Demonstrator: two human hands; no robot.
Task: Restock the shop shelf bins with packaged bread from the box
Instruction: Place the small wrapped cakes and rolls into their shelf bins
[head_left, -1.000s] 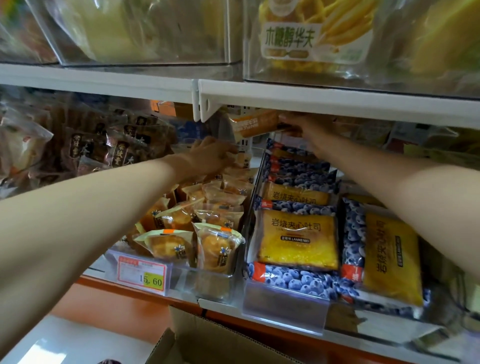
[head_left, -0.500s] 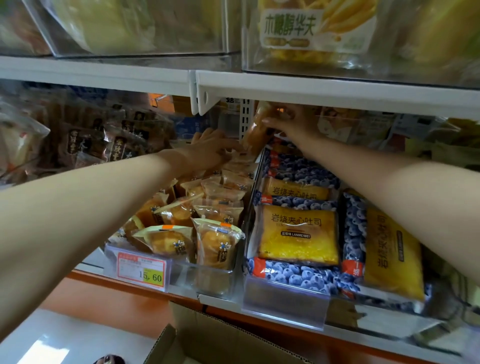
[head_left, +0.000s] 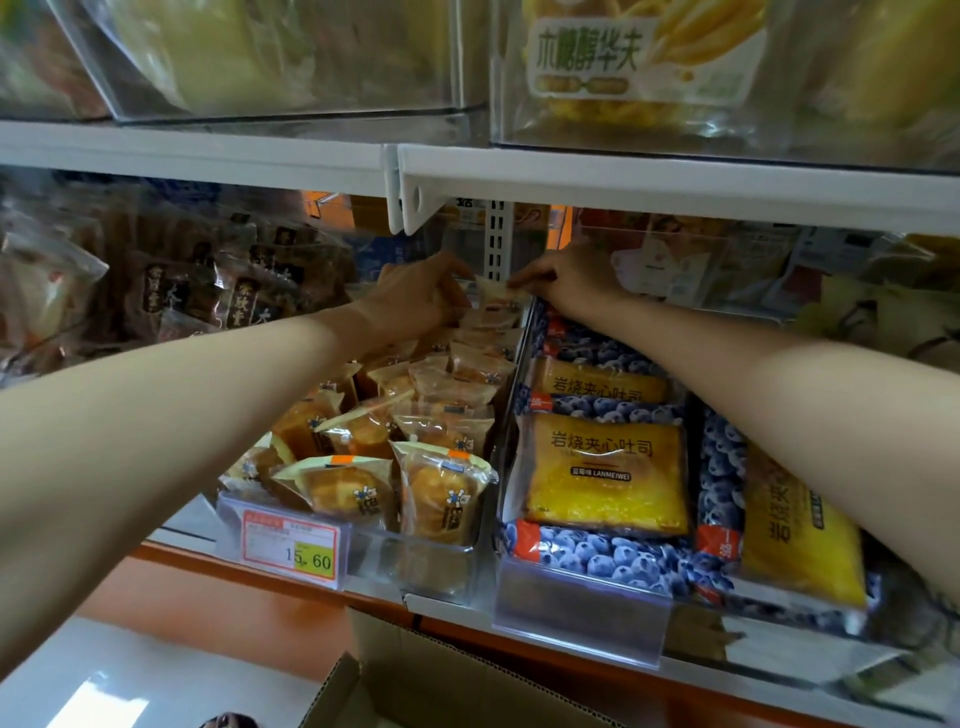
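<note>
Left hand curled round the left edge of a small bread packet, right hand pinching its top right corner. Held upright at the rear end of the clear shelf bin, behind rows of similar packets. Likely light, soft and crushable, with slick film; best gripped by the sealed edges, never squeezed mid-body. Cardboard box below the shelf's front edge.

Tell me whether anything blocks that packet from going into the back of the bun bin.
Nothing visible does. The right hand pinches the packet just above the back row of the bin, with the left hand beside it.
</note>
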